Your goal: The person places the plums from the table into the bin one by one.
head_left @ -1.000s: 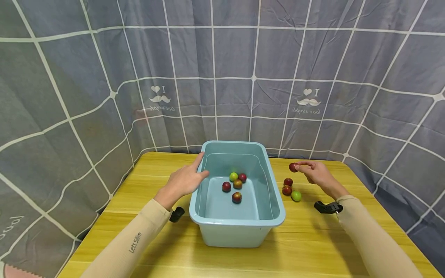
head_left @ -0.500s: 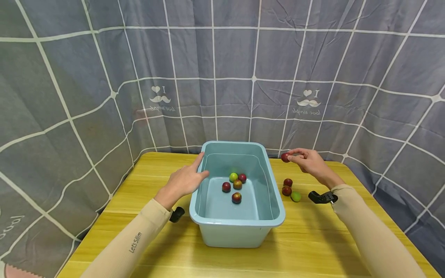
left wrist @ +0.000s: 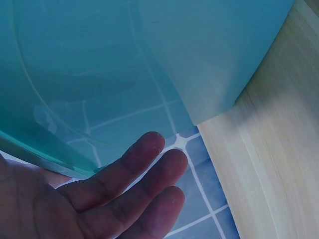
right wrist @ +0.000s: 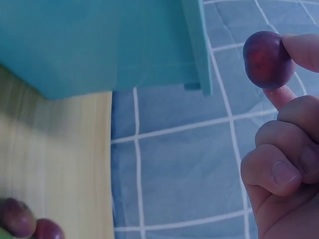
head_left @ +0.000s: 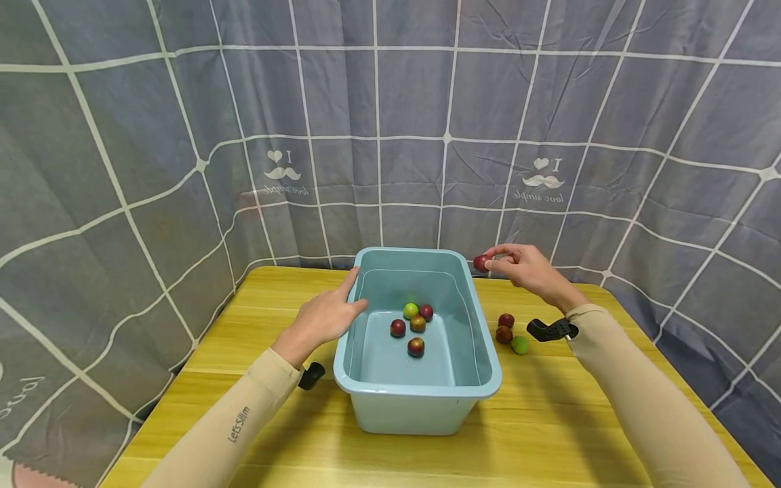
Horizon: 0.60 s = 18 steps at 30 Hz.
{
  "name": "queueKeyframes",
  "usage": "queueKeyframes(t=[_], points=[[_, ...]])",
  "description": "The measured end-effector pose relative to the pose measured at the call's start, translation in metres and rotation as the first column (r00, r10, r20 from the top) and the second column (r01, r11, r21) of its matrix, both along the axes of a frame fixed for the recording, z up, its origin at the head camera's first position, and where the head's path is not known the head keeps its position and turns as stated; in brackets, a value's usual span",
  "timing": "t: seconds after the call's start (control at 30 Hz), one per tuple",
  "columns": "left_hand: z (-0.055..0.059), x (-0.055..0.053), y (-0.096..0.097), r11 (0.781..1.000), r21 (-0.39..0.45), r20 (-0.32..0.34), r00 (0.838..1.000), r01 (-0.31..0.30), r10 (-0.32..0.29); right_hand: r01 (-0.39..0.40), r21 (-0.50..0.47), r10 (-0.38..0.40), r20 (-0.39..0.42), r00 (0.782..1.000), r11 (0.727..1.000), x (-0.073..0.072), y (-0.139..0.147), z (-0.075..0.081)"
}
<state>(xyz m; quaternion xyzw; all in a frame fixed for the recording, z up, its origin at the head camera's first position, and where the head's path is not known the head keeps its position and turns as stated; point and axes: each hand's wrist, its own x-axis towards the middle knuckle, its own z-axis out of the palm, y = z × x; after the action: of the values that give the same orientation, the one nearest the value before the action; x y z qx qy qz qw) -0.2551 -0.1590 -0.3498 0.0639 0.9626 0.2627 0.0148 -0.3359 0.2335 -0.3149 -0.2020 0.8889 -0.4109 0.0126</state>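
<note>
A dark red plum [head_left: 481, 263] is pinched between the thumb and index finger of my right hand [head_left: 521, 269], raised just outside the right rim of a light blue plastic basin [head_left: 421, 391]. In the right wrist view the same plum [right wrist: 269, 59] shows whole, with the other fingers curled below it. My left hand [head_left: 323, 315] rests on the basin's left rim. Its fingers [left wrist: 144, 149] lie extended along the outer wall in the left wrist view. Several plums, such as a reddish one [head_left: 415, 347] and a green one [head_left: 411, 311], lie on the basin floor.
To the right of the basin, two dark red plums [head_left: 504, 335] and a green plum [head_left: 519, 345] sit close together on the wooden table [head_left: 293, 434]. A grey checked curtain [head_left: 403, 169] hangs behind the table and along its sides.
My right hand has moved left and up with the plum, from above the table plums to the basin's right rim. The left hand and the basin stay where they were.
</note>
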Motion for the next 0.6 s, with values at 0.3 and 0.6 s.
queueKeyframes(t=[0.3, 0.6], points=[[0.0, 0.0, 0.001, 1.0, -0.005, -0.005, 1.0, -0.001, 0.001, -0.07, 0.072, 0.073, -0.046, 0.996, 0.995, -0.005, -0.03, 0.017], [0.001, 0.0, 0.002, 1.0, -0.009, -0.002, 1.0, -0.004, 0.004, -0.151, 0.11, 0.154, -0.014, 0.988, 0.982, -0.011, -0.057, 0.029]])
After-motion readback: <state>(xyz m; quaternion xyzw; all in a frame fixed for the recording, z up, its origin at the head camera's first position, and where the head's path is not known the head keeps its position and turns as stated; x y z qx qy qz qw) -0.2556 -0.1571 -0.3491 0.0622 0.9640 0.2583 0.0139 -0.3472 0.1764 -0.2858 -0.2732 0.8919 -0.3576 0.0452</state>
